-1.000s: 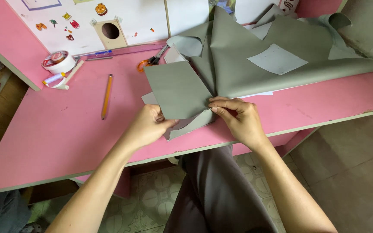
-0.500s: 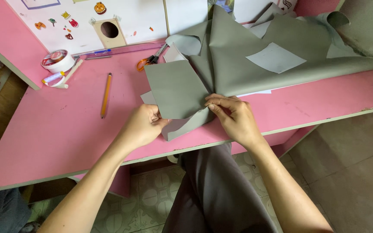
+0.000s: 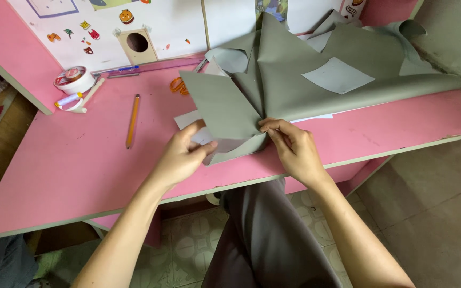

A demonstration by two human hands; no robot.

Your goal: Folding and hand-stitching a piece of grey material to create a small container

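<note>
Head view looks down on a pink table (image 3: pixel 70 176), and I have both forearms reaching in from the bottom edge, converging on a grey sheet (image 3: pixel 294 80); my left hand (image 3: pixel 182 157) lies palm-down with the wrist angled up to the right, its fingers curled and its fingertips pressed onto the near folded flap of the sheet and the white paper (image 3: pixel 188 120) showing under it; my right hand (image 3: pixel 294 146) comes in from the right, knuckles up, thumb and forefinger pinched shut on the gathered point where the folds meet. The sheet is dull grey-green, smooth and stiff-looking, creased into several wide flaps that fan out from that pinched point; a paler grey rectangular piece (image 3: pixel 337 74) lies on top of it. Its long axis runs from the pinch near the table's front edge away to the upper right, ending in a rolled edge at the far right of the table; one flap points up-left. Off to the left, well apart, lie a yellow pencil (image 3: pixel 132 120), a tape roll (image 3: pixel 74 79) and orange-handled scissors (image 3: pixel 176 85) just beside the sheet.
</note>
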